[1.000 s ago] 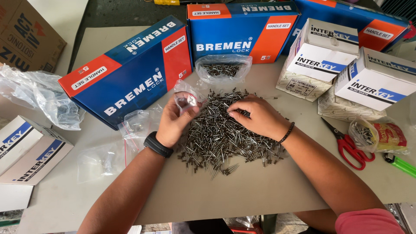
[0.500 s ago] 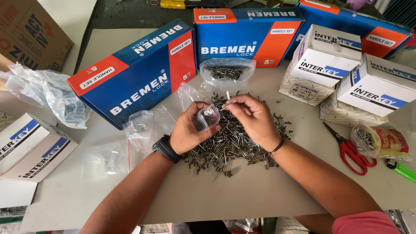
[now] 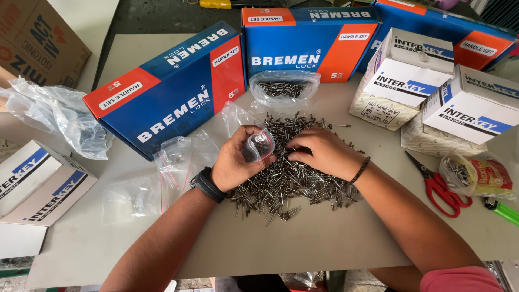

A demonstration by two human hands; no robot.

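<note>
The left hand (image 3: 236, 162) is raised just above the table, palm turned inward, its fingers and thumb curled and pinched shut, a black watch on its wrist. The right hand (image 3: 323, 152) lies palm down, fingers spread and bent, tips pointing toward the left hand, a thin dark band on its wrist. Both bare forearms reach in from below, converging toward the middle.
</note>
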